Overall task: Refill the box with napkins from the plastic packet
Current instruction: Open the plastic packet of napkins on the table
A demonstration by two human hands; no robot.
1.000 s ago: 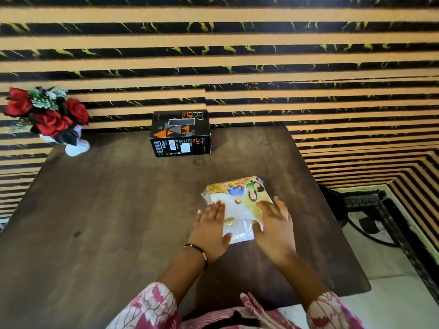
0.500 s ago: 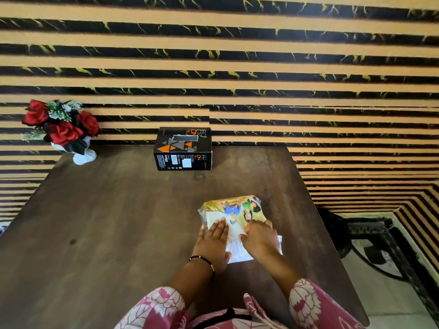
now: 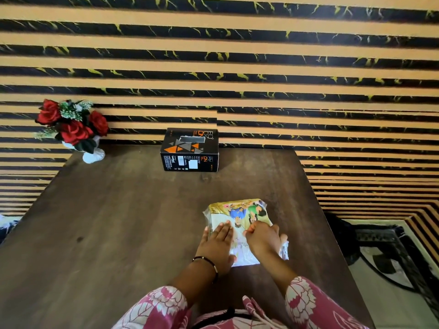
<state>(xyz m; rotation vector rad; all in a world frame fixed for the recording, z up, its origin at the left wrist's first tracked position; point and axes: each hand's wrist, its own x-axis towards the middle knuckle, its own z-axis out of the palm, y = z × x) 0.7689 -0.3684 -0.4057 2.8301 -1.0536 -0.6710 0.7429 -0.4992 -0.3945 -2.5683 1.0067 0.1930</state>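
Observation:
The plastic packet [image 3: 240,210] of napkins, printed with cartoon figures, lies flat on the dark wooden table [image 3: 118,222] right of centre. My left hand [image 3: 217,245] rests flat on its near left part, fingers straight. My right hand [image 3: 263,238] sits on its near right part with fingers curled, pinching the wrap. Loose clear plastic sticks out beside my right wrist. The black box [image 3: 190,150] with orange and grey triangles stands at the table's far edge, a slot in its top. No napkins show in the slot.
A white vase of red roses [image 3: 73,127] stands at the table's far left corner. A striped wall runs right behind the table. The table's right edge drops to a floor with dark metal legs [image 3: 384,245].
My right hand has gone from lying flat on the packet to curling its fingers on the wrap. The loose plastic at the packet's near end has spread out. My head has tilted up.

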